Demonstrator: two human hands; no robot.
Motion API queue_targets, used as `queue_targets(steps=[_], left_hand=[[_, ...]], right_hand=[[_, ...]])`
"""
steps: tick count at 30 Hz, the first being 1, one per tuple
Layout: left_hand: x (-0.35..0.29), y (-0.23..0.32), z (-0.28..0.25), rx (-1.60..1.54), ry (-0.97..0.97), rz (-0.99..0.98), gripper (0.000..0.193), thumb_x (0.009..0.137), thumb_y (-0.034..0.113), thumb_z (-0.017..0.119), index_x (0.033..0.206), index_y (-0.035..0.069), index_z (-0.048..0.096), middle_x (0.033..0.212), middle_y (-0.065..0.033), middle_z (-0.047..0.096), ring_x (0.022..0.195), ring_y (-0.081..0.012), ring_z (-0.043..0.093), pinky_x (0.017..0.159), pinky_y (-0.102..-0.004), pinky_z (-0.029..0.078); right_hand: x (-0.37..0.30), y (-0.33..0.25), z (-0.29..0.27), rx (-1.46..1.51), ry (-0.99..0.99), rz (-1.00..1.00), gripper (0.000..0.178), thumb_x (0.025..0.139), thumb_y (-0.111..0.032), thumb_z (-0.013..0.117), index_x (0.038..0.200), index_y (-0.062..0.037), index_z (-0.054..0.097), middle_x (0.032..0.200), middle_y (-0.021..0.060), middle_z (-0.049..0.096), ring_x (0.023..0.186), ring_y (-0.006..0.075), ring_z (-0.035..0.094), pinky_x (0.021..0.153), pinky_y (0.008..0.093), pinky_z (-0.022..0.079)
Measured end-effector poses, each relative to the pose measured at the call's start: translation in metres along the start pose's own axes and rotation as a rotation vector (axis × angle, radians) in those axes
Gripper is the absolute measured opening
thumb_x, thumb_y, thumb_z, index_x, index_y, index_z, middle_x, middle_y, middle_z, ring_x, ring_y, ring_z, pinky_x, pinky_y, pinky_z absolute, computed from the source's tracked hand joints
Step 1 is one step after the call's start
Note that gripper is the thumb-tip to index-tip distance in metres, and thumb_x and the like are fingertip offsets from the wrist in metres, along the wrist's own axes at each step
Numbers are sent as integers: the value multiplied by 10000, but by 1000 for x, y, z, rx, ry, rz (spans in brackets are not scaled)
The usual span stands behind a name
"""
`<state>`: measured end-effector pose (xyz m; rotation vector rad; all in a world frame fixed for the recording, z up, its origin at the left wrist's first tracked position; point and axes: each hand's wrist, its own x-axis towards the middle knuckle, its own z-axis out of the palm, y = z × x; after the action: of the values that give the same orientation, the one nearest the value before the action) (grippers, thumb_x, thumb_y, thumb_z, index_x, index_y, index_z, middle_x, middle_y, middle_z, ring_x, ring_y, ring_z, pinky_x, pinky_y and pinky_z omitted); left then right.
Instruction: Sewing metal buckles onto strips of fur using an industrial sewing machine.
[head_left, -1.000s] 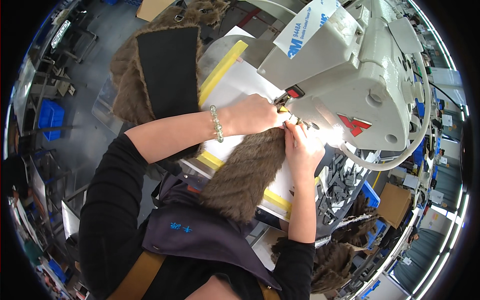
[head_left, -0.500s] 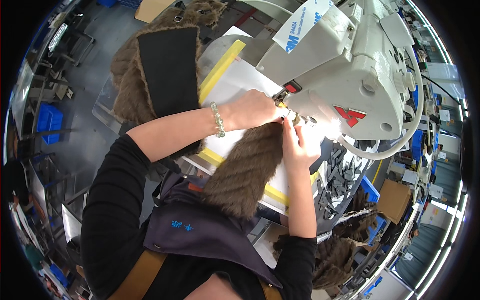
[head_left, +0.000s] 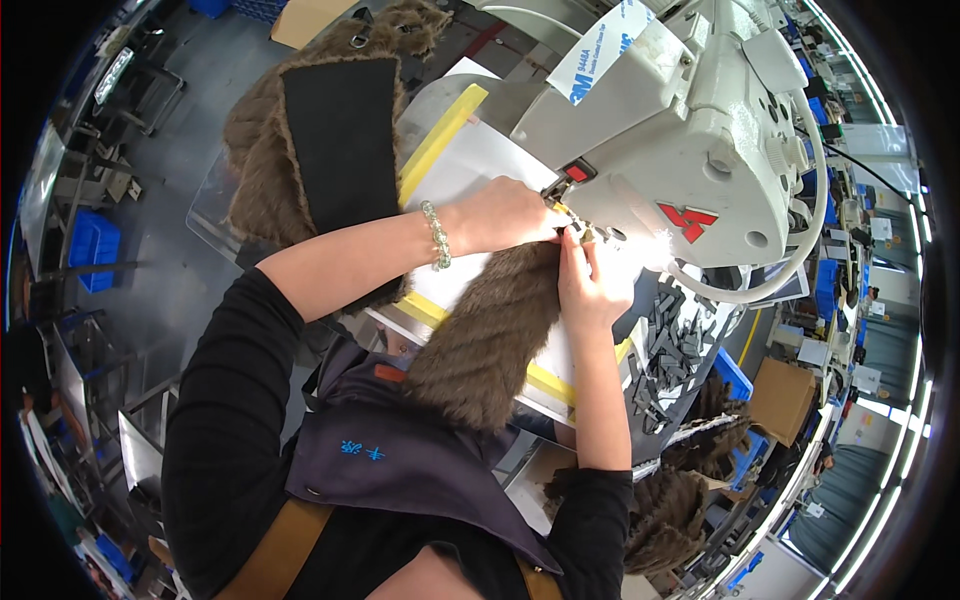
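Note:
A long strip of brown ribbed fur (head_left: 485, 340) runs from my lap up to the head of a pale grey sewing machine (head_left: 640, 175). My left hand (head_left: 500, 213), a beaded bracelet at its wrist, is closed on the strip's upper end beside the needle area; its fingertips are partly hidden. Opposite it, my right hand (head_left: 595, 285) pinches the same end between thumb and fingers, close under the machine's lamp glare. Both hands nearly touch. The needle and the exact edge being held cannot be made out.
Left of the white work surface, edged with yellow tape (head_left: 445, 140), lies a larger brown fur piece with a black panel (head_left: 345, 140). Many dark offcuts (head_left: 680, 345) cover the right side. More fur (head_left: 665, 520), blue bins and a cardboard box (head_left: 788, 400) stand beyond.
The view has shifted slightly, so the machine appears a little further left. My hands keep their hold at the fur strip's end; the right hand's fingers sit marginally closer to the left.

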<state>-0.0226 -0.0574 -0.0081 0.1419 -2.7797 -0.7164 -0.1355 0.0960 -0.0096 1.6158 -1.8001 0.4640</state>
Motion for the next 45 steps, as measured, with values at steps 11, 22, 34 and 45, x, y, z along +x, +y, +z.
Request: queue_targets(steps=[11,22,34,45], left_hand=[[-1,-2,4,-23,10,6,270,906,366,515,916,126,638,720,-126,647,709,-319,656,642,-443,503],[-2,-5,8,-9,28,38,267,900,368,534,907,117,626,680,-123,637,674,-321,648,605,-441,501],[-6,-6,14,95,108,115,218,887,261,530,878,56,604,629,-105,619,623,-283,660,548,-415,505],[-5,-7,13,20,111,59,204,893,237,509,881,61,610,650,-124,626,628,-304,656,563,-428,505]], right_hand=[[-3,1,7,88,-27,179,107,736,-166,776,825,-160,716,726,-4,650,589,184,611,549,293,485],[-5,0,9,276,-76,381,94,735,-172,786,801,-165,719,664,12,623,575,204,583,546,317,455],[0,-1,4,274,-183,369,72,785,-117,749,851,-107,722,738,52,673,648,197,644,608,284,491],[4,9,3,175,-216,212,86,790,-158,739,872,-151,713,753,46,685,611,203,640,581,309,493]])
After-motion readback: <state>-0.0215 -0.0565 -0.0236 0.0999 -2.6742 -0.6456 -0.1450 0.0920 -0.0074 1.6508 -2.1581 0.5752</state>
